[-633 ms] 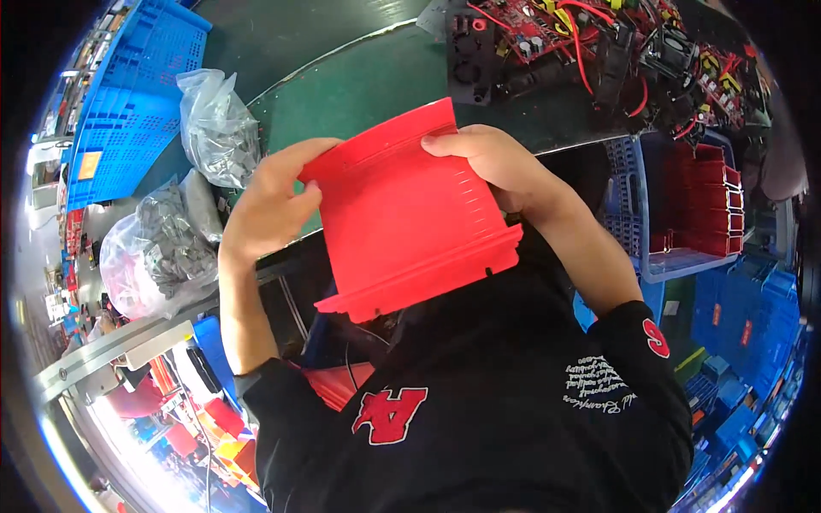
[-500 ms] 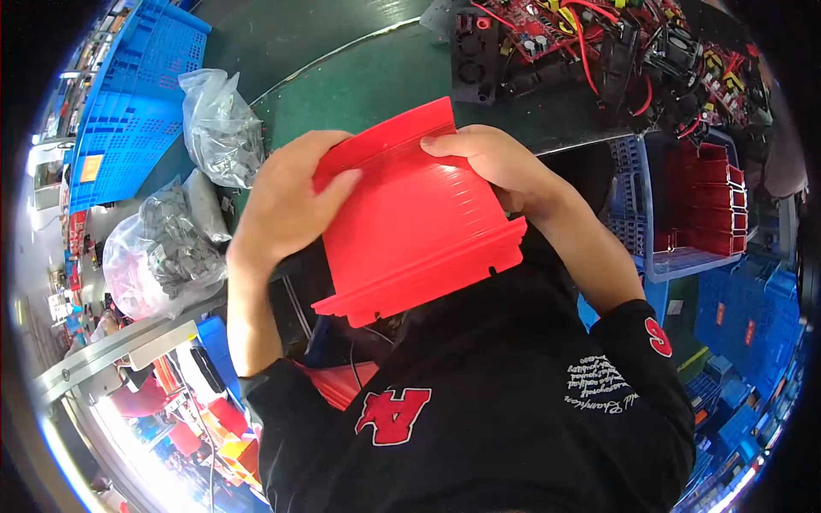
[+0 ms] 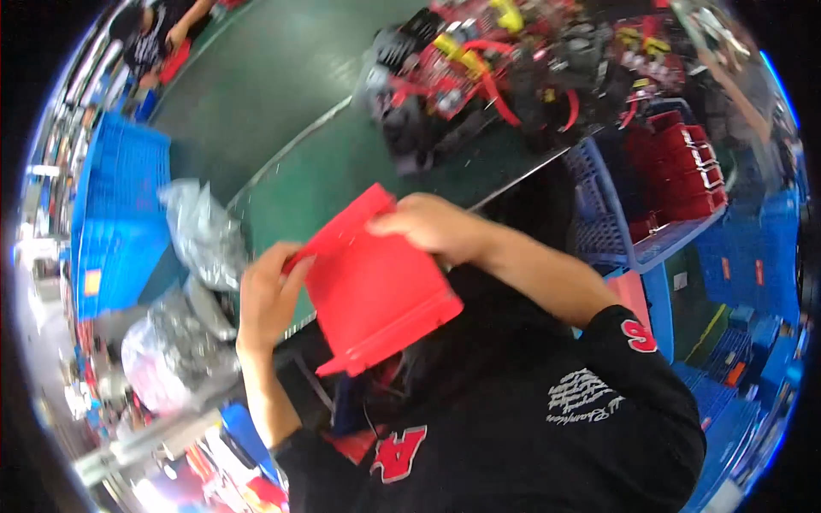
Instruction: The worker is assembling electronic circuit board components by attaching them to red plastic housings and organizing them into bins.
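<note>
A bright red U-shaped housing shell, with raised flanges along two opposite edges, is held in front of my torso, tilted. My left hand grips its left corner, the thumb over the inner side. At the upper right edge my right hand pinches the shell, its thumb on the near face and the other fingers behind. The fingers behind the shell are hidden from view. Motion smears the picture somewhat.
Assembled red circuit boards with wires and fans crowd the green bench. Plastic bags and a blue crate stand left. A blue-grey crate with red housings sits right. Another person works at the far left.
Both hands and the red housing shell have shifted lower and to the left, and the shell is turned somewhat. My view has swung, bringing another person into sight at the far left.
</note>
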### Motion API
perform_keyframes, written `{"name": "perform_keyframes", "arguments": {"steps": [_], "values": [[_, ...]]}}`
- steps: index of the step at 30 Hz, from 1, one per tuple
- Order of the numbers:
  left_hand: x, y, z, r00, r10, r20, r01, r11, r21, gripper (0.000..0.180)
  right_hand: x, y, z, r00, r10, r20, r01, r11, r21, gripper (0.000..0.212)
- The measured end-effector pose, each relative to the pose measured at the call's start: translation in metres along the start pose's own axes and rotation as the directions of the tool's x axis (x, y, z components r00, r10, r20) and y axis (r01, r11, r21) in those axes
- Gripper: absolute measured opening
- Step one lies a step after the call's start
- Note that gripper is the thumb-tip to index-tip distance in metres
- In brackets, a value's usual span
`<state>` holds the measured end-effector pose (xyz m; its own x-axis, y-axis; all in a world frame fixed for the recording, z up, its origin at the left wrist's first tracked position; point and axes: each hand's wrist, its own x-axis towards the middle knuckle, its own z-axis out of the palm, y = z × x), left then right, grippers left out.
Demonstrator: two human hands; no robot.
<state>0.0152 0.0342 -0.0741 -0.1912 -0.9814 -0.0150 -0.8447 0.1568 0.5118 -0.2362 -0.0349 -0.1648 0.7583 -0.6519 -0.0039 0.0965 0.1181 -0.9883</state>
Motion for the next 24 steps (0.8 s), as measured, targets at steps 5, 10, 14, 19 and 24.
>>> {"name": "perform_keyframes", "arguments": {"steps": [5,10,14,19,24], "values": [[-0.002,-0.032,-0.001,0.981,0.142,-0.135,-0.126,0.985,0.118,0.014,0.029,-0.016,0.035,0.938,0.345,0.034,-0.309,0.787,0.534,0.032],[0.004,-0.076,-0.024,0.988,0.115,-0.098,-0.099,0.983,0.156,0.013,-0.037,-0.092,-0.014,0.911,-0.374,-0.171,0.186,0.745,-0.641,0.035],[0.02,-0.113,-0.019,0.987,0.102,-0.127,-0.059,0.951,0.305,0.02,-0.087,-0.192,-0.099,0.389,-0.585,-0.711,-0.483,0.528,-0.699,0.048],[0.032,-0.132,-0.008,0.932,0.257,-0.255,-0.146,0.911,0.387,0.018,-0.09,-0.267,-0.183,0.071,-0.519,-0.852,-0.918,0.301,-0.259,0.11],[0.017,-0.071,-0.02,0.881,-0.044,-0.471,0.22,0.919,0.326,0.029,-0.038,-0.261,-0.2,0.379,-0.329,-0.865,-0.923,-0.076,-0.376,0.092]]}}
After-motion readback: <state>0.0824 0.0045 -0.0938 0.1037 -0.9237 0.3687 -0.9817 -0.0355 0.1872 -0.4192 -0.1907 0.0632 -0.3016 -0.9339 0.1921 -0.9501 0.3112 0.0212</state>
